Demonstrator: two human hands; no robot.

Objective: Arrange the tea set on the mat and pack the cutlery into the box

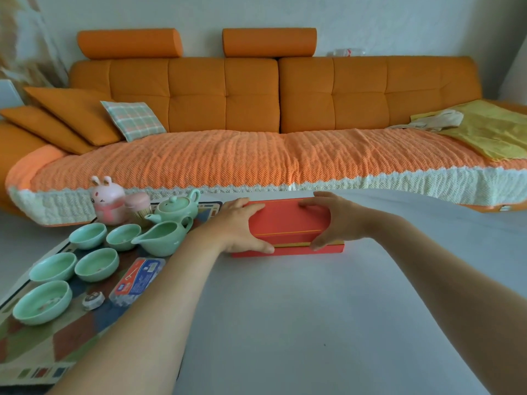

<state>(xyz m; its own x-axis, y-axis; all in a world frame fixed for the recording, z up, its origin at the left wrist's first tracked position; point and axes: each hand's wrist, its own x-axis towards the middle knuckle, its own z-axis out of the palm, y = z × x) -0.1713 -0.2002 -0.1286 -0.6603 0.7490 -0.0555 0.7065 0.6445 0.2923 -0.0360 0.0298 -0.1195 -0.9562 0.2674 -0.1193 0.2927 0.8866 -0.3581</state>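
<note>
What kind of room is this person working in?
Most likely a home living room: a long orange sofa with cushions sits behind a low pale table, where a green tea set stands on a patterned mat.

Packet (138, 280) on mat, near left: blue and red label, print too small to read.
Red box (288, 223): gold lines only, no words.
Elsewhere: no readable text.

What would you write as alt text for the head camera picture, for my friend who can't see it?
Two bare hands, left hand and right hand, grip the ends of a red box on a white table. To the left, a green teapot, pitcher and five cups sit on a patterned mat; an orange sofa stands behind.
</note>
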